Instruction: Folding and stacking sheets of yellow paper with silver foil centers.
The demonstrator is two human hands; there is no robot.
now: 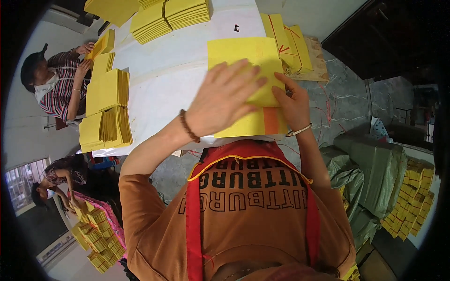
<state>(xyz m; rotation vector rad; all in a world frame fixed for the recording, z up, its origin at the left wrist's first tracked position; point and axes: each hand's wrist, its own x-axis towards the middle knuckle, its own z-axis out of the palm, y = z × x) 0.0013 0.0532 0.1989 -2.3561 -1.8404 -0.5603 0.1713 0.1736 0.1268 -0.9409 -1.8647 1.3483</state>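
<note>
A stack or sheet of yellow paper (241,49) lies on the white-covered table in front of me; its thickness is hard to tell. My left hand (225,96) is spread over it, fingers apart and slightly blurred. At the paper's right edge, my right hand (293,100) has its thumb and forefinger bent against the edge, the other fingers curled. Nearer my body, a yellow piece with an orange band (271,122) shows below the upper paper. A beaded bracelet circles my left wrist, a pale band my right.
Yellow paper bundles (171,18) stand at the table's far side, with more stacks (108,89) along its left edge. Tied yellow bundles (293,49) sit on a wooden board (316,58) at right. Two other people work at left. Covered piles (370,168) stand at right.
</note>
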